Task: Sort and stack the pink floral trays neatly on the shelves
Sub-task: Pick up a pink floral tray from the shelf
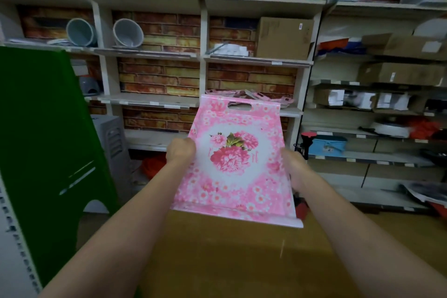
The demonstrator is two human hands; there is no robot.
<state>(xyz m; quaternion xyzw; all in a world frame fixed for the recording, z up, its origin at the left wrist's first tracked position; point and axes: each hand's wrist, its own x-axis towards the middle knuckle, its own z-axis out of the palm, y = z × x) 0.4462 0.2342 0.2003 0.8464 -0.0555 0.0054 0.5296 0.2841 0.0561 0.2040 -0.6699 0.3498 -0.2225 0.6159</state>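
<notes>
The pink floral tray (235, 164) is held in the air in front of the shelving, its handle slot at the far end. The left hand (181, 150) grips the tray's left edge; the right hand (294, 167) grips its right edge. Beyond the tray's far end, more pink trays (249, 97) lie on a shelf (287, 112). Left of the tray stands a green panel (46, 147). Below the tray is a brown cardboard surface (229, 261). Above and left of the tray, two grey buckets (127, 32) lie on their sides.

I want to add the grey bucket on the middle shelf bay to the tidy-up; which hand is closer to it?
Left. The left hand grips the tray below and slightly right of the grey bucket; the right hand grips the tray's opposite edge, farther right.
</notes>
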